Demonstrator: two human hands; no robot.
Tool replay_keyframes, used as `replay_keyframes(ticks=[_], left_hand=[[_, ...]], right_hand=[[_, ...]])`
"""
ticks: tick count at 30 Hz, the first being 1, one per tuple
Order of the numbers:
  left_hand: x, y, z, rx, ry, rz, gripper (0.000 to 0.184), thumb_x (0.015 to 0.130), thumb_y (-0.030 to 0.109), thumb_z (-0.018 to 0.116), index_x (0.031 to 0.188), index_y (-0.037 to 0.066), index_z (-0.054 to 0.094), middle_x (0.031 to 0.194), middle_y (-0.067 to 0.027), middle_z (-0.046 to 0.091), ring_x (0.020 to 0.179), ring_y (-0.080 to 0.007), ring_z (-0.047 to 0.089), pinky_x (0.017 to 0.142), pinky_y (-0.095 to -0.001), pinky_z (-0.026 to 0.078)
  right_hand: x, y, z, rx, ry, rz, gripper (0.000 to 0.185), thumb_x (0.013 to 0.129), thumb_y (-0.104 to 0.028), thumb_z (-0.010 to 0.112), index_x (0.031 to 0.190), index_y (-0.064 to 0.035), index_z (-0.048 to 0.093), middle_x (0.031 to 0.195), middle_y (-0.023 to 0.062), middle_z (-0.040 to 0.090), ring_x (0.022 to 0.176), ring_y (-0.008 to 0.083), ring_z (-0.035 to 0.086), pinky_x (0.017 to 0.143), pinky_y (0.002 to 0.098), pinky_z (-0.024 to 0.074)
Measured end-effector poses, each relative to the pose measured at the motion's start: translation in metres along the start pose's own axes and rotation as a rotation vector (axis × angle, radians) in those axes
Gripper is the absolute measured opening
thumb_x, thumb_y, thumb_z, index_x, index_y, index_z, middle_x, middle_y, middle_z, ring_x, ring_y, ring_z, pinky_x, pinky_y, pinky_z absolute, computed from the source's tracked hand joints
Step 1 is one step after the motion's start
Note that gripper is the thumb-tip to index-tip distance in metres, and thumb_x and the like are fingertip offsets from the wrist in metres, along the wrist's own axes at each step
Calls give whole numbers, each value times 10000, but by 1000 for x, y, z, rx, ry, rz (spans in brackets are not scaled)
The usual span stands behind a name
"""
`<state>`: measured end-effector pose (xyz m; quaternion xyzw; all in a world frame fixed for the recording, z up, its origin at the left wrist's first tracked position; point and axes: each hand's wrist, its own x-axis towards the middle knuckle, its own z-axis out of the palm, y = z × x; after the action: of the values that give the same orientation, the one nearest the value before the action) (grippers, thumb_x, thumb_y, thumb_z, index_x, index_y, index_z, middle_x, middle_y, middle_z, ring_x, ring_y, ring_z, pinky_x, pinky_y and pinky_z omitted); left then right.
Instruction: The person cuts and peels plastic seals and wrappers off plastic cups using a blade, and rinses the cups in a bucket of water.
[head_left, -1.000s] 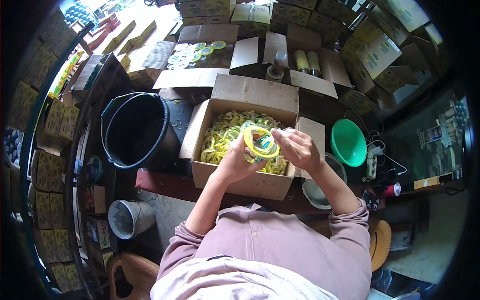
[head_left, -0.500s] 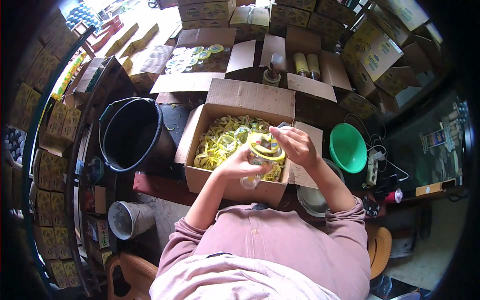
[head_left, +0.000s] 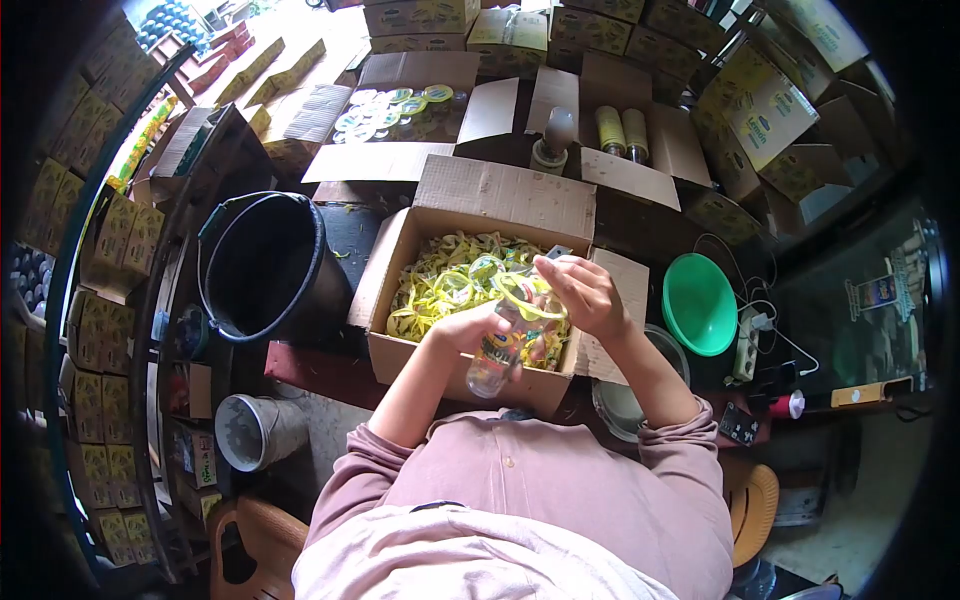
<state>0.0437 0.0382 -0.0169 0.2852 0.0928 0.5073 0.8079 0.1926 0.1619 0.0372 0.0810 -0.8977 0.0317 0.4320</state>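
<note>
My left hand point(head_left: 468, 330) is wrapped round a clear plastic jar point(head_left: 490, 365) with a printed label, tilted over the box's front edge. Around its upper end, a loose yellow band point(head_left: 527, 293) stands partly away from the jar. My right hand point(head_left: 588, 290) is closed beside the band, with the grey end of a small tool point(head_left: 558, 252) poking out above the fingers; its working end is hidden. Under both hands, an open cardboard box point(head_left: 505, 190) holds a heap of yellow-and-clear plastic strips point(head_left: 440, 275).
A black bucket point(head_left: 318, 290) stands left, with a grey bucket point(head_left: 290, 432) below it. To the right are a green bowl point(head_left: 697, 305) and a power strip point(head_left: 745, 345). Open cartons point(head_left: 380, 163) with lidded jars and yellow-labelled containers point(head_left: 610, 130) lie beyond.
The jar has swung lower and more upright in my left hand, so its label shows. The yellow band now looks looser around the top. My right hand has shifted only slightly.
</note>
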Motion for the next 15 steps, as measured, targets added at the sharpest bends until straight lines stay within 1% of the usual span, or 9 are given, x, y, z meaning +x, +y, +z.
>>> replay_keyframes(ticks=[2, 3, 4, 5, 6, 10, 11, 14, 15], left_hand=[[-6, 5, -22, 109, 84, -50, 654, 725, 258, 624, 1259, 34, 320, 1107, -161, 489, 934, -270, 556, 605, -402, 540], [-8, 12, -12, 308, 244, 8, 618, 762, 205, 579, 1289, 49, 296, 1174, -123, 473, 1005, -222, 527, 740, -361, 504], [-7, 18, 2, 395, 295, 21, 609, 769, 192, 562, 1295, 48, 290, 1180, -116, 471, 1014, -205, 519, 775, -343, 480], [-6, 24, 15, 482, 345, 35, 600, 777, 179, 545, 1301, 48, 283, 1187, -108, 469, 1024, -188, 510, 810, -325, 456], [-5, 26, 21, 569, 395, 53, 592, 785, 167, 528, 1308, 47, 277, 1193, -100, 467, 1033, -170, 502, 844, -307, 433], [-9, 23, 15, 883, 552, 16, 526, 794, 188, 497, 1272, 28, 348, 1085, -77, 538, 940, -146, 541, 837, -279, 419], [-5, 15, 11, 802, 597, 34, 517, 778, 213, 579, 1222, 19, 397, 1025, -67, 561, 898, -134, 560, 805, -269, 440], [5, 12, 31, 1166, 557, 270, 568, 729, 210, 685, 1189, 18, 412, 1023, -68, 559, 888, -125, 564, 779, -264, 458], [7, 9, 30, 1072, 560, 290, 618, 668, 175, 759, 1167, 27, 425, 1017, -59, 560, 901, -118, 560, 793, -264, 455]], right_hand=[[-1, 1, 1, -17, -6, 15, 404, 724, -54, 569, 1110, 55, 520, 941, 117, 628, 747, 184, 627, 657, 306, 512], [-1, 0, 1, -19, -14, 29, 403, 726, -56, 569, 1110, 54, 520, 932, 115, 629, 741, 182, 626, 652, 304, 510], [-1, 1, 1, -23, -20, 42, 402, 727, -58, 569, 1111, 53, 520, 922, 114, 629, 734, 180, 625, 646, 303, 509], [2, 1, 0, -44, -9, 39, 417, 729, -50, 568, 1132, 42, 516, 850, 95, 628, 715, 172, 620, 634, 301, 505], [-1, 4, 1, -62, -26, 40, 423, 730, -46, 566, 1141, 37, 513, 830, 89, 625, 709, 169, 618, 636, 300, 504], [-10, 10, 5, -111, -55, 45, 460, 727, -35, 565, 1179, 16, 500, 749, 65, 607, 688, 156, 607, 645, 294, 500], [-11, 10, 6, -114, -60, 42, 462, 725, -36, 567, 1179, 17, 500, 752, 65, 607, 688, 156, 607, 645, 294, 500], [-8, 10, 6, -103, -66, 38, 473, 715, -40, 574, 1178, 22, 498, 755, 62, 608, 687, 156, 607, 643, 295, 501], [-8, 9, 5, -96, -69, 37, 477, 711, -41, 576, 1177, 25, 497, 756, 60, 608, 686, 157, 607, 642, 295, 502]])
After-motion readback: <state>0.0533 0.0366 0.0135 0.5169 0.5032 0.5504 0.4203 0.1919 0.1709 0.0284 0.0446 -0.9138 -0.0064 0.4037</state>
